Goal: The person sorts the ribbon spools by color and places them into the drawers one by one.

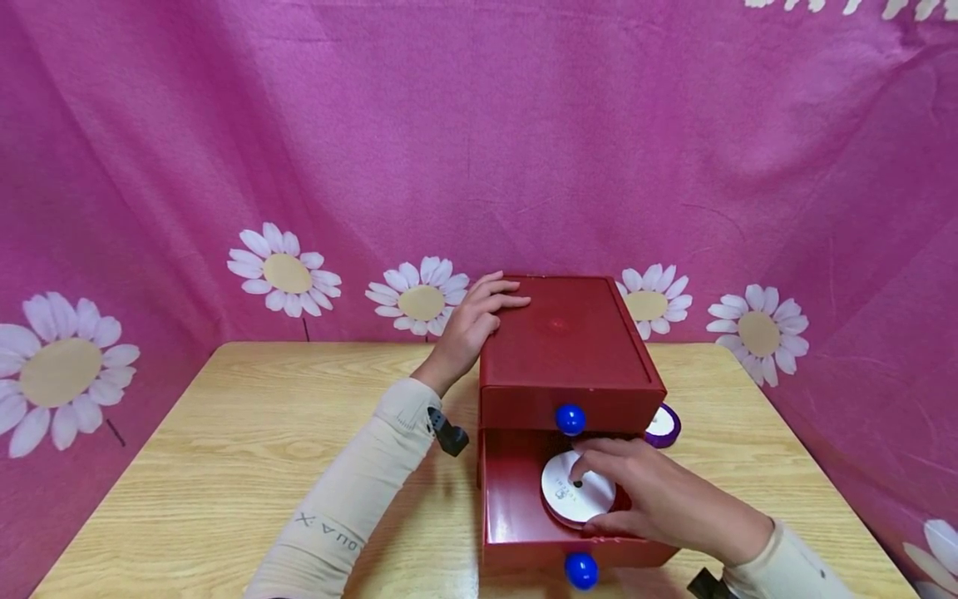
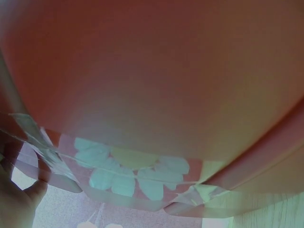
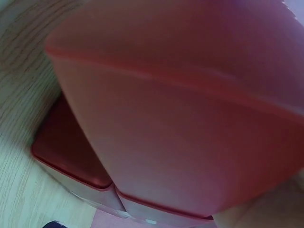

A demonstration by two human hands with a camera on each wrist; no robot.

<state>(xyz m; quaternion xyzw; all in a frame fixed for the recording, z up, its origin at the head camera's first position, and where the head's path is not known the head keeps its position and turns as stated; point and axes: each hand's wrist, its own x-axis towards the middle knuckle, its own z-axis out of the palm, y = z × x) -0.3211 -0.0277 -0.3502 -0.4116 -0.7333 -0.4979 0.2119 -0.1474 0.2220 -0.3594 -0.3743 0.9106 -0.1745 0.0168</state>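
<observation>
A red two-drawer box [image 1: 572,341] stands on the table, its lower drawer [image 1: 509,499] pulled out toward me. In that drawer is a ribbon spool [image 1: 563,499] with a white printed face and a dark red rim. My right hand [image 1: 651,495] reaches in from the right and grips the spool, thumb at its near edge and fingers over the face near the centre hole. My left hand [image 1: 477,320] rests on the box's top left edge, fingers lying across the lid. Red plastic fills most of both wrist views, and the spool shows in neither.
A purple ribbon spool [image 1: 663,426] with a white face lies right of the box, partly hidden behind it. Blue round knobs [image 1: 571,419] front both drawers. The wooden table [image 1: 299,416] meets a pink flowered cloth [image 1: 464,150] at the back and sides.
</observation>
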